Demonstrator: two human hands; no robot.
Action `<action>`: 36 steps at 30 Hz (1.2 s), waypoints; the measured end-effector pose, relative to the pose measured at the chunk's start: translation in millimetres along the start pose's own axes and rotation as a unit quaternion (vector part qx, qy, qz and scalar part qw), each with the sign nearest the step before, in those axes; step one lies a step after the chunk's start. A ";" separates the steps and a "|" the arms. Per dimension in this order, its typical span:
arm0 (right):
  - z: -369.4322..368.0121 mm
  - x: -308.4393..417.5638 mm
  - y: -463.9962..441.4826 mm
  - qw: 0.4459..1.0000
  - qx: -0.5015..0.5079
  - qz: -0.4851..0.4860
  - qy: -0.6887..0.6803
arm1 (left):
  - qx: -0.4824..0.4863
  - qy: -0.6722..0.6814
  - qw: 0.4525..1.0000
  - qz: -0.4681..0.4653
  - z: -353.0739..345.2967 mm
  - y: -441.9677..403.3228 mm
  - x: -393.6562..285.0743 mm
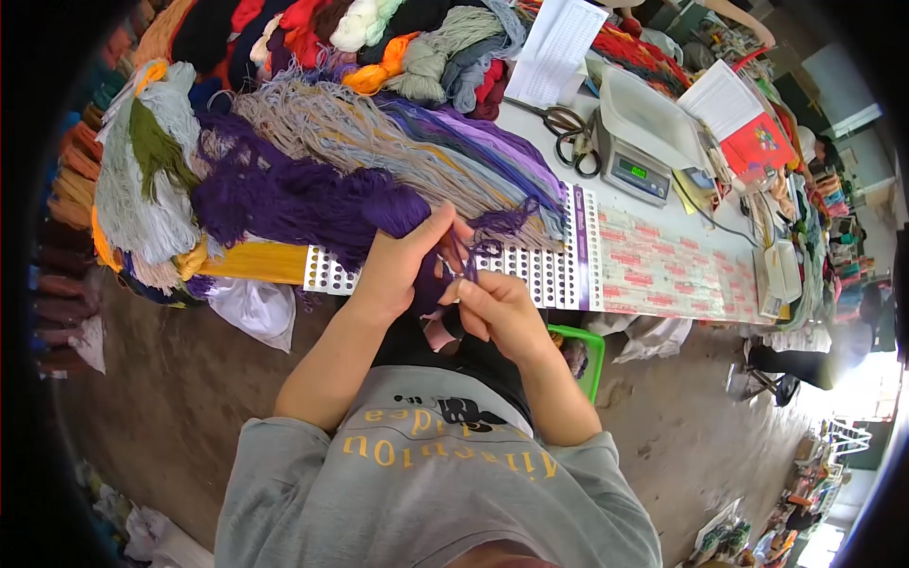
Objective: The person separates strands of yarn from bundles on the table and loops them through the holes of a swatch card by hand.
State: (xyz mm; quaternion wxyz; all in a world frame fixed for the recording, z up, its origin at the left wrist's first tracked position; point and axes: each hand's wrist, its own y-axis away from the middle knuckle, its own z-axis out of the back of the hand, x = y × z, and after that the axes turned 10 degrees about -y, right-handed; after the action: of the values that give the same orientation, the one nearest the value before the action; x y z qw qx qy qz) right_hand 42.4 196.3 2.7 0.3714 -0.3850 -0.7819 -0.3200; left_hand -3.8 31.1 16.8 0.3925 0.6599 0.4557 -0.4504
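The purple yarn (284,194) lies along the bench (682,284), its near end lifted off the front edge in both hands. It looks light, soft and quick to tangle, best gripped around the gathered bundle. The left hand's fingers (402,260) are curled shut around that bundle; the right hand's fingers (488,308) are nearly closed, pinching loose strands. Multicoloured yarn (331,123) lies right behind, where strands could snag; scissors (563,123) and a scale (636,170) sit farther off.
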 end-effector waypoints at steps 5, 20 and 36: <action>7.9 5.3 -11.4 0.953 -0.162 0.210 -0.147 | 0.002 0.042 0.999 0.002 -7.7 2.4 -0.6; -10.2 -8.1 -20.6 0.967 -0.152 0.204 -0.011 | 0.164 0.154 0.972 0.073 -4.6 0.1 8.3; -16.7 3.1 -11.3 0.966 -0.161 0.185 -0.080 | 0.164 0.196 0.964 0.070 -2.9 -3.0 9.2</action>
State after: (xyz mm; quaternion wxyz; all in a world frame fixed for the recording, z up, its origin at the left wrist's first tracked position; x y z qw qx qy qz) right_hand 37.1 178.6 11.6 0.2935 -0.6017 -0.6626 -0.3358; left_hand -4.4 37.0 8.5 0.2128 0.8208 0.3964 -0.3519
